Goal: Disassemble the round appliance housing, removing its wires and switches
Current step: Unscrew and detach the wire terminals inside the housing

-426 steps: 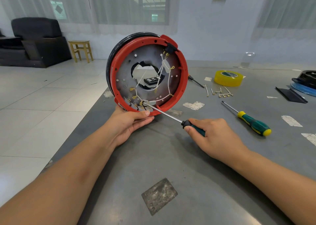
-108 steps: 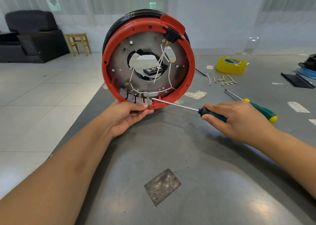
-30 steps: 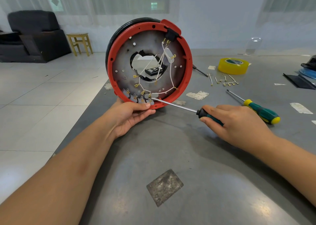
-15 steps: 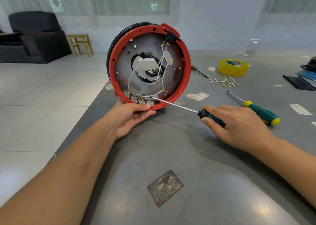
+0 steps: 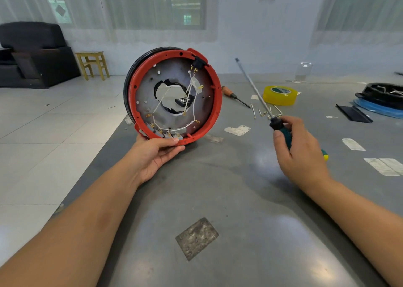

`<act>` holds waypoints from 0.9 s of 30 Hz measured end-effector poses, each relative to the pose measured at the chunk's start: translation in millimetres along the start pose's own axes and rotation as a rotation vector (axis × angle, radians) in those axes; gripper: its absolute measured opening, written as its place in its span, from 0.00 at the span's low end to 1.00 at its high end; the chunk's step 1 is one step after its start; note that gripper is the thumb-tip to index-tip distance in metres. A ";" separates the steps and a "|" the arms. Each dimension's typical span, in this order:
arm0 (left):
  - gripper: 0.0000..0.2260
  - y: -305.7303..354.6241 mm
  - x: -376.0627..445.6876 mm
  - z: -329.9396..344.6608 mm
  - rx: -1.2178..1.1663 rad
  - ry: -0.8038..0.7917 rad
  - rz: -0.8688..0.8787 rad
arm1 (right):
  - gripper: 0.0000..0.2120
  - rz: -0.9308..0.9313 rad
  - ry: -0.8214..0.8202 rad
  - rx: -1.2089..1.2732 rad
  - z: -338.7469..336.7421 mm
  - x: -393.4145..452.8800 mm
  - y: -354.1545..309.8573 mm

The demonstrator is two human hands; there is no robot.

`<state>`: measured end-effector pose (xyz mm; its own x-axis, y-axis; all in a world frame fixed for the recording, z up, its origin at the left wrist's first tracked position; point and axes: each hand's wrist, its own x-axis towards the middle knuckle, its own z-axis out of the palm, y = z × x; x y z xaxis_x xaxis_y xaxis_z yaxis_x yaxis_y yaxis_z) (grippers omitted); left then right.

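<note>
- My left hand (image 5: pixel 158 153) grips the lower rim of the round red-rimmed appliance housing with its grey metal plate (image 5: pixel 174 95), thumb laid over the rim beside the switches, fingers curled beneath; the housing stands on edge at the near-left corner of the grey metal table (image 5: pixel 239 199).
- My right hand (image 5: pixel 298 151) is wrapped round the green handle of the long-shafted screwdriver (image 5: pixel 281 129), well to the right of the housing; the shaft points up and away, its tip clear of every part.
- Inside the housing, thin white wires (image 5: pixel 189 95) run from the black socket at the upper rim (image 5: pixel 197 62) down to a row of small grey switches with brass terminals (image 5: pixel 169 134) along the lower rim, just above my left thumb.
- Step in hand, as I judge it: freeing the switch row; wires and switches all sit in place.
- The next move calls for bringing the tip down to the switches while my left hand steadies the housing.
- Right of the housing lie an orange-handled tool (image 5: pixel 234 95), loose metal screws (image 5: pixel 261 112) and a yellow tape roll (image 5: pixel 279 95).
</note>
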<state>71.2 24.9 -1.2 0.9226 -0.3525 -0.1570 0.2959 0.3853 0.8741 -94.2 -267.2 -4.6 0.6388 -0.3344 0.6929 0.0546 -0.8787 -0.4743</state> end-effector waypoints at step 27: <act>0.36 0.0 -4.0 5.3 0.074 -0.037 -0.011 | 0.25 -0.014 -0.140 -0.650 41.8 9.0 -14.6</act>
<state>66.2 21.8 1.9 0.9091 -0.3884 -0.1508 0.2857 0.3178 0.9041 -57.2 -243.2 -14.2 0.7376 -0.3121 0.5988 -0.3821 -0.9241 -0.0110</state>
